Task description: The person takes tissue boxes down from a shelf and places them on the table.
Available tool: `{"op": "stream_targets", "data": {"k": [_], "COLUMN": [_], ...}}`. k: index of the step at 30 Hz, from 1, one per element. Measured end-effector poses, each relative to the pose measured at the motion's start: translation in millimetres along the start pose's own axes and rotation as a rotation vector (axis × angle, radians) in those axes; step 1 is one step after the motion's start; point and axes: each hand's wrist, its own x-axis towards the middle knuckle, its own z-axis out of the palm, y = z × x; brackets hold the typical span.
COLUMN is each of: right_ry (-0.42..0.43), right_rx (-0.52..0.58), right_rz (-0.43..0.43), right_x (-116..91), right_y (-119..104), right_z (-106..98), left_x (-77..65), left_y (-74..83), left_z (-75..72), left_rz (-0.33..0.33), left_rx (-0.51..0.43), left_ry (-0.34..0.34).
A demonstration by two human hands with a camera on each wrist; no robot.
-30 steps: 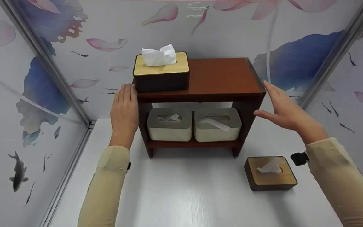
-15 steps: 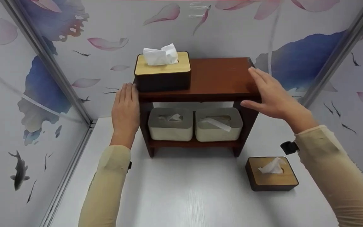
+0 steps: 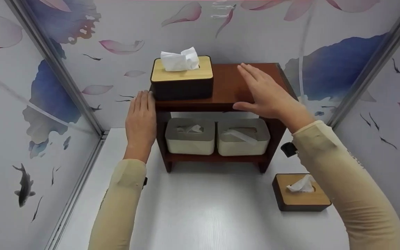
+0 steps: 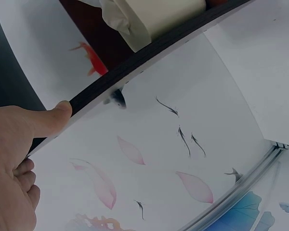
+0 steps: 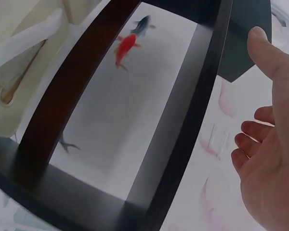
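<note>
A small dark reddish-brown shelf [image 3: 226,78] stands before me. My left hand [image 3: 140,121] lies along its left side with straight fingers; in the left wrist view the thumb [image 4: 58,117] touches the dark edge of the side panel. Over the right half of the shelf top is my right hand [image 3: 267,93], its fingers extended and thumb spread, holding nothing. The right wrist view has this hand [image 5: 274,144] apart from the shelf edge. To its left, on the top, sits a black tissue box [image 3: 181,89] with a light wooden lid and a tissue sticking out.
Two cream tissue boxes with grey lids, one on the left [image 3: 190,146] and one on the right [image 3: 243,147], fill the lower tier. Another black, wood-lidded tissue box [image 3: 293,199] lies on the white table [image 3: 200,208] at right, partly behind my right sleeve. Printed panels enclose the table.
My right hand has moved left from beside the shelf's right edge to over its top, its forearm now covering part of the lower right tissue box. The left hand stays at the shelf's left side.
</note>
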Motion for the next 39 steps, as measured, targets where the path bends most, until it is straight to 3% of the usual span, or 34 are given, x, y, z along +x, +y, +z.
{"op": "stream_targets", "data": {"k": [12, 16, 21, 25, 31, 39], "right_ry": [0.025, -0.012, -0.121, -0.167, -0.192, -0.12], "right_rx": [-0.099, -0.09, -0.067, -0.038, -0.012, 0.03], "right_rz": [-0.053, -0.003, 0.119, 0.149, 0.138, 0.117], "right_x": [53.3, 67.6, 83.0, 93.6, 102.5, 95.9], "right_y": [-45.6, -56.5, -65.2, -68.3, -70.8, -66.6], "right_z": [-0.5, -0.3, -3.7, -3.4, 1.9, -1.9], "left_x": [1.0, 1.8, 1.0, 0.1, 0.1, 0.7], "left_y": [1.6, 2.5, 2.6, 3.0, 3.5, 1.8], "left_z": [-0.9, -0.6, -0.4, 0.9, 1.3, 0.3], "left_rz": [-0.012, -0.021, -0.029, -0.034, -0.031, -0.026], "left_rx": [0.028, 0.027, 0.031, 0.048, 0.04, 0.023], "left_ry": [-0.038, -0.05, -0.061, -0.049, -0.034, -0.042]}}
